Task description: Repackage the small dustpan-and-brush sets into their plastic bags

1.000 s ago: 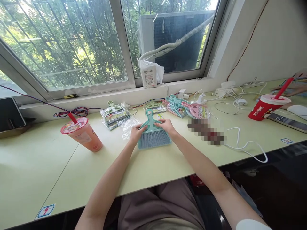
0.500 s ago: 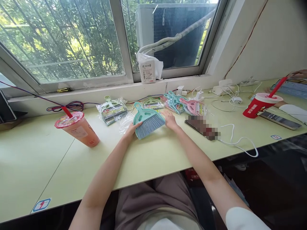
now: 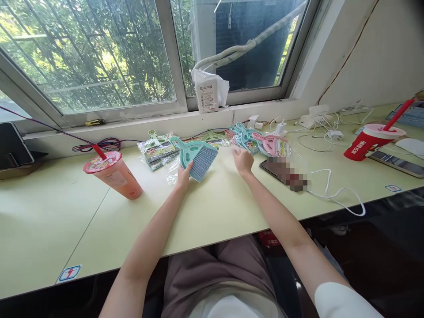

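Note:
In my left hand [image 3: 184, 175] is a teal mini dustpan and brush set [image 3: 190, 154], gripped at its lower left edge with the thumb over it. The set is tilted above the table, handle towards the upper left, its grey bristles [image 3: 203, 164] facing me. My right hand [image 3: 244, 161] hovers apart from it, to the right, with curled fingers. Its fingertips are blurred, so whether they pinch something small cannot be made out. Behind the set lie a bagged green set [image 3: 159, 152] and a clear plastic bag [image 3: 172, 172]. Teal and pink sets [image 3: 266, 142] lie beyond my right hand.
An orange drink cup [image 3: 115, 174] with a red straw stands at left. To the right lie a phone [image 3: 281, 173] with a white cable [image 3: 346, 191], a red cup [image 3: 367, 141] and another phone [image 3: 397, 161]. Chargers and wires [image 3: 318, 120] run along the wall.
My left hand has shifted the dustpan and brush set slightly left and turned it. My right hand has come away from the set's right end, its fingers now curled.

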Demonstrator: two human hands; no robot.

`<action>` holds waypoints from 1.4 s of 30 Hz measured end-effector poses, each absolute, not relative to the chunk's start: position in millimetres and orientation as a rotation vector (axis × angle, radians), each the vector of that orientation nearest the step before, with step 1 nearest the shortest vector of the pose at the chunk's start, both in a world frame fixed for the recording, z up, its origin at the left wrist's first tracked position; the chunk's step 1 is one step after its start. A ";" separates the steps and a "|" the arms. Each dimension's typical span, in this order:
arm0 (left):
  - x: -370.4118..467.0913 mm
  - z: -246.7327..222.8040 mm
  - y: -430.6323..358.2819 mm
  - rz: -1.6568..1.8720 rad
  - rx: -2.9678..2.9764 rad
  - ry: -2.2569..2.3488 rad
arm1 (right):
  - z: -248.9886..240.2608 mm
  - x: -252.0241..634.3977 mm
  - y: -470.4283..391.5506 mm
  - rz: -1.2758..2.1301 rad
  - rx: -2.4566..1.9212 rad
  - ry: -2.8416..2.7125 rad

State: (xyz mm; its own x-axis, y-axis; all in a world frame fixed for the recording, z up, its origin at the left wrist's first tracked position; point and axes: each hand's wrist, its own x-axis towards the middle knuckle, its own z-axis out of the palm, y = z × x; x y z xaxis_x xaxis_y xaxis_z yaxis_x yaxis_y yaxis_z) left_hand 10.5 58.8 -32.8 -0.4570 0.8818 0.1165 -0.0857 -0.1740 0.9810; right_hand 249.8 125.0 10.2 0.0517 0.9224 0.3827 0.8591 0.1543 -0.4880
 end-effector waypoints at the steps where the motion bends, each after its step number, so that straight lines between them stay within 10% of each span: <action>1: 12.6 -33.1 58.3 1.715 0.958 1.364 | 13.6 250.6 122.0 0.093 -1.669 -1.681; 11: 35.8 -29.6 49.1 1.724 1.009 1.221 | 1.9 181.8 43.8 0.069 -0.996 -2.401; 29: 34.8 -27.7 48.7 1.712 0.916 1.147 | -11.4 186.2 67.1 0.375 -1.168 -2.138; 42: 40.0 -21.1 43.8 1.578 0.979 1.008 | -20.8 197.8 97.4 1.694 -0.905 -0.911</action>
State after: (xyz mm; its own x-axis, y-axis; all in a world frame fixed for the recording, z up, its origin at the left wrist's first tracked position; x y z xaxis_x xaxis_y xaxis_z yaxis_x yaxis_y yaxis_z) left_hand 40.0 43.8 -21.1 -0.1905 0.9749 0.1153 -0.3046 -0.1704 0.9371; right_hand 197.8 97.4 -20.8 -0.2499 0.9560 -0.1535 -0.3987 -0.2460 -0.8835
